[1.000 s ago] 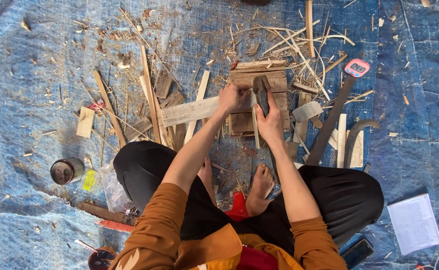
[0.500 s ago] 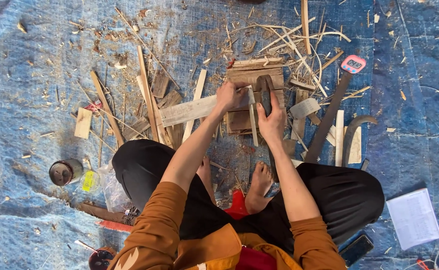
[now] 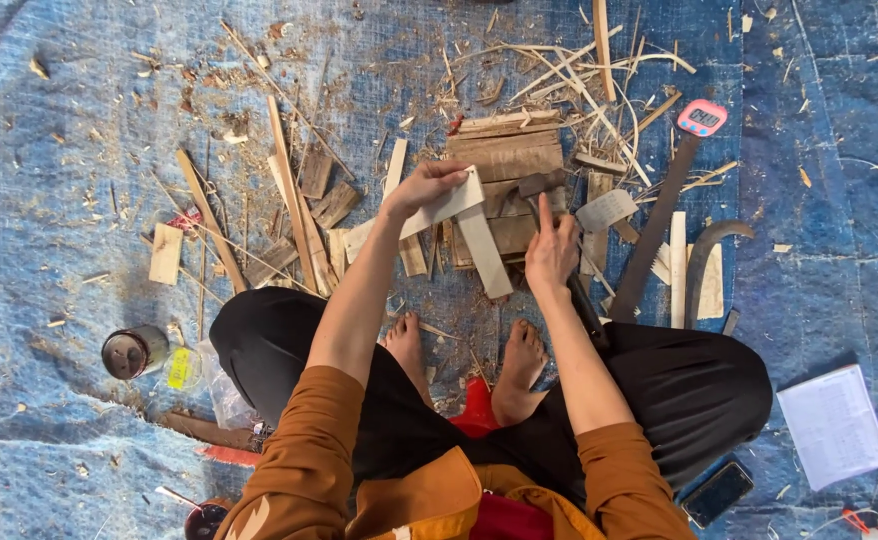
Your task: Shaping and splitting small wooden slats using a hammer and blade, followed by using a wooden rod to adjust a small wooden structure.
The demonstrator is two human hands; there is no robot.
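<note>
Wood was the matter in hand: a pale flat strip (image 3: 429, 215) lay gripped in the person's left hand (image 3: 421, 188), fingers curled over its upper edge, the strip running slantwise from lower left to upper right above a stack of brown boards (image 3: 507, 152). A second pale slat (image 3: 483, 250) stood nearly upright just below that hand, between both hands, its lower end pointing toward the bare feet (image 3: 464, 355). The right hand (image 3: 551, 252) rested just to the right of this slat, one finger stretched up and the others loosely bent around a dark handle (image 3: 587, 310) that ran back beside the wrist; how firmly it was held could not be told.

Further out, a long dark saw blade (image 3: 656, 228) with a pink handle (image 3: 702, 117) lay to the right, with a curved dark blade (image 3: 711, 248) beside it. Thin shavings and splinters (image 3: 569, 75) were scattered above the boards, and loose sticks (image 3: 289, 195) lay to the left. A small round tin (image 3: 131, 352) sat near the left knee. A white booklet (image 3: 834, 425) and a dark phone (image 3: 717, 492) lay at the right. Everything rested on a blue woven tarpaulin (image 3: 79, 120), on which the person sat cross-legged in black trousers and orange sleeves.
</note>
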